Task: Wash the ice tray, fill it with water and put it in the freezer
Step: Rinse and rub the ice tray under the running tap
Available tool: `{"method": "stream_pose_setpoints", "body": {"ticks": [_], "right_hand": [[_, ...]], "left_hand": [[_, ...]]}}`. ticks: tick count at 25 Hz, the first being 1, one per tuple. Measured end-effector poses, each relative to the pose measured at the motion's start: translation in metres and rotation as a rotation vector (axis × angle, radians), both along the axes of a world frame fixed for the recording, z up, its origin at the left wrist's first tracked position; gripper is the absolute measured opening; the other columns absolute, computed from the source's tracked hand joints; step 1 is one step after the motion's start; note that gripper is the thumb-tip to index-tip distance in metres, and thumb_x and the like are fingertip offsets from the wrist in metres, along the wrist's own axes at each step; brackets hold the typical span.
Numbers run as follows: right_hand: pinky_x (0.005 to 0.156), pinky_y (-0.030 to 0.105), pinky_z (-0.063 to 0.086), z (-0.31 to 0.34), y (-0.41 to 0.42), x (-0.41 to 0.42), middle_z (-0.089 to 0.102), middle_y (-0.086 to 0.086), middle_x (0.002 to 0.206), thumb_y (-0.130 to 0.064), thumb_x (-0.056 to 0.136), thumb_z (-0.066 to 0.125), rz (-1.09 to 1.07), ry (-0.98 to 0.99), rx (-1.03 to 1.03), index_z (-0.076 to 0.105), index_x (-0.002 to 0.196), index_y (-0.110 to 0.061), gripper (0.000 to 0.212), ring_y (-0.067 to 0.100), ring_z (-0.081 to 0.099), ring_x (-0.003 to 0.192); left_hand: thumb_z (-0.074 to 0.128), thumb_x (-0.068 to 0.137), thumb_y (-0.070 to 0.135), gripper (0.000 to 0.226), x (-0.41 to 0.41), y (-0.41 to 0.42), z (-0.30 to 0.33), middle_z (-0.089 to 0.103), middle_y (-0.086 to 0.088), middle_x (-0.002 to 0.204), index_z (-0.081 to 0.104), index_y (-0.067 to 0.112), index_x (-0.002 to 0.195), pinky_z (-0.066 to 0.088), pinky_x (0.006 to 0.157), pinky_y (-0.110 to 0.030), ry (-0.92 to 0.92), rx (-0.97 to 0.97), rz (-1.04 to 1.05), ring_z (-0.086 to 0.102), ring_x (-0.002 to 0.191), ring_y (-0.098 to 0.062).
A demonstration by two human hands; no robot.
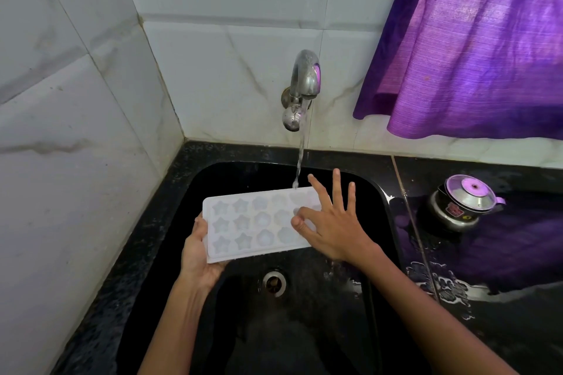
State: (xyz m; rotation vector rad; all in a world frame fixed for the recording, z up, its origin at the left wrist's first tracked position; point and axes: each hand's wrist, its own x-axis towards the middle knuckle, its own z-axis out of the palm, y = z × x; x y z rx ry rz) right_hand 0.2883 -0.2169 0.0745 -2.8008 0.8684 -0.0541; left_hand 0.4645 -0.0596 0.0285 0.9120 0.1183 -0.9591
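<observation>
A white ice tray (249,222) with star and flower moulds is held level over the black sink (374,192). My left hand (198,250) grips its left end from below, thumb on the rim. My right hand (332,222) lies over the tray's right end, index finger and thumb curled onto the moulds and the other fingers spread straight. Water runs from the chrome tap (303,85) onto the tray's far edge, just left of my right hand.
The drain (275,283) sits below the tray. A small steel pot with a lid (463,201) stands on the wet black counter to the right. A purple curtain (475,39) hangs above it. White tiled walls close in the left and back.
</observation>
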Motion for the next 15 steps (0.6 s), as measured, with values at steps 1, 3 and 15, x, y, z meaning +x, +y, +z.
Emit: {"method": "stream_pose_setpoints", "body": {"ticks": [1, 3, 15], "right_hand": [[0.099, 0.05, -0.036, 0.0013, 0.0, 0.0003, -0.012, 0.002, 0.161, -0.069, 0.087, 0.007, -0.009, 0.013, -0.025, 0.056, 0.122, -0.043, 0.065, 0.029, -0.048, 0.126], [0.099, 0.052, -0.036, 0.0016, 0.0004, 0.0002, -0.011, 0.002, 0.161, -0.067, 0.089, 0.012, -0.04, 0.044, -0.084, 0.055, 0.123, -0.045, 0.058, 0.031, -0.046, 0.127], [0.095, 0.049, -0.042, -0.0009, 0.0068, 0.0013, -0.01, 0.002, 0.161, -0.076, 0.078, 0.0, -0.021, 0.013, -0.075, 0.057, 0.118, -0.041, 0.078, 0.029, -0.052, 0.123]], "left_hand": [[0.027, 0.102, 0.04, 0.039, -0.0006, -0.0004, -0.0006, 0.075, -0.007, 0.096, 0.061, 0.023, 0.11, 0.059, 0.057, -0.045, 0.01, 0.004, -0.004, 0.072, 0.084, -0.028], [0.027, 0.102, 0.041, 0.039, -0.0008, -0.0009, -0.0019, 0.075, -0.007, 0.096, 0.06, 0.022, 0.111, 0.059, 0.058, -0.045, 0.02, 0.007, 0.0, 0.072, 0.084, -0.028], [0.028, 0.102, 0.038, 0.035, -0.0016, 0.0001, -0.0035, 0.075, -0.002, 0.098, 0.061, 0.027, 0.109, 0.06, 0.059, -0.044, -0.023, -0.012, 0.021, 0.072, 0.086, -0.025]]}}
